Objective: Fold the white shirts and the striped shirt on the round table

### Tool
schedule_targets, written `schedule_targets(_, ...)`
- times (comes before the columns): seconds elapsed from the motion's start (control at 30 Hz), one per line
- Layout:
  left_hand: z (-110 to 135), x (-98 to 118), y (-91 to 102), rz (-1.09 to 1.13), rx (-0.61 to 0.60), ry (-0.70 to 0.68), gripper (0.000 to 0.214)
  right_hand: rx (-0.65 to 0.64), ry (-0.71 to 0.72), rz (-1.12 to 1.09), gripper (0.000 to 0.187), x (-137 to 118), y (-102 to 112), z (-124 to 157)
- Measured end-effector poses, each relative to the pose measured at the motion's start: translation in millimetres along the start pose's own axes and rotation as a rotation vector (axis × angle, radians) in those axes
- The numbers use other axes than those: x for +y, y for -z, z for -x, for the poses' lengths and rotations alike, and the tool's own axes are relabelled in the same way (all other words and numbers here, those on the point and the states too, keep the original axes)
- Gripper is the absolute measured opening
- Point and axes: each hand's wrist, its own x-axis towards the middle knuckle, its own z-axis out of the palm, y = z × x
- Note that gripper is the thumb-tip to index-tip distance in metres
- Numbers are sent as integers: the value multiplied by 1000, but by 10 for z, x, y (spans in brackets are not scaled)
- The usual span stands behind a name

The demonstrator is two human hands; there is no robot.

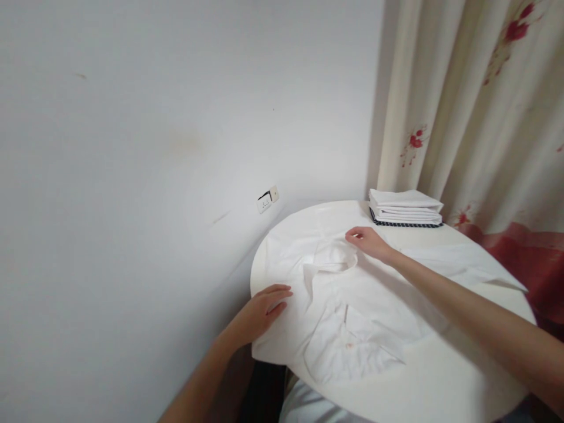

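Observation:
A white collared shirt [374, 305] lies spread over a round white table [440, 382], its collar [335, 265] standing up in a loose curve. My left hand [267, 311] rests flat-fingered on the cloth at the shirt's left side, thumb apart from the fingers. Just behind the collar, my right hand [369, 242] has thumb and fingertips drawn together in a pinch at the shirt's fabric. How much cloth is between those fingertips is too small to make out. The lower part of the shirt is wrinkled, with a small reddish mark on it.
A stack of folded white cloth [405, 205] sits on a dark patterned base at the table's back edge. The wall with a socket [265, 201] is close on the left. A flowered curtain [476, 117] hangs behind on the right.

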Motion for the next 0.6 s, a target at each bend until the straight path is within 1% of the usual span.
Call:
schedule_targets(0.07, 14, -35, -69, -6, 4, 29, 34, -129, 92, 225, 23, -252, -16, -105)
schedule_targets(0.17, 23, -77, -147, -10, 26, 48, 35, -326, 192, 593, 27, -603, -198, -149)
schedule_targets(0.23, 32, -88, -169, -4, 39, 48, 34, -431, 200, 758, 35, -773, -370, -118)
schedule_targets(0.3, 42, -92, -174, 7, 45, 50, 34, -494, 167, 829, 40, -880, -529, -75)
schedule_targets(0.37, 48, -101, -177, 18, 48, 52, 34, -503, 119, 835, 39, -929, -646, -42)
schedule_targets(0.43, 51, -117, -190, 27, 50, 52, 34, -477, 86, 817, 35, -932, -720, -25)
schedule_targets(0.53, 62, -134, -224, 32, 59, 46, 34, -419, 44, 783, 34, -872, -759, -37)
schedule_targets(0.6, 76, -135, -235, 39, 63, 40, 33, -368, 10, 759, 38, -808, -734, -89)
